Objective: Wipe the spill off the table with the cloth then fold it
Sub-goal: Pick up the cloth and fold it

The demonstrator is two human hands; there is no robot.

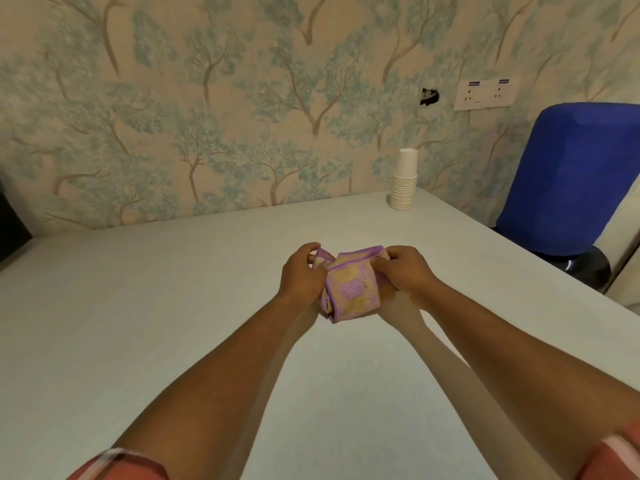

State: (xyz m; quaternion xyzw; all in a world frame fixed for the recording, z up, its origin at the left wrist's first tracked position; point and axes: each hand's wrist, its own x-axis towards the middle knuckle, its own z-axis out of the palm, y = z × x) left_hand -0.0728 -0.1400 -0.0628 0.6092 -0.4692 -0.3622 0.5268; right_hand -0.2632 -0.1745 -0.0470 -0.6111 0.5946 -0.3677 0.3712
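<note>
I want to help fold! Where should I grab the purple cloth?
Grab the cloth by its two far top corners, one from each side, as the left hand and right hand do. The purple hem there is firm and easy to pinch, and the rest hangs down towards the table.

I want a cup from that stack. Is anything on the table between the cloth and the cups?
No. In the head view, the table is bare from the cloth, held by both hands, to the stack of paper cups by the wall.
</note>
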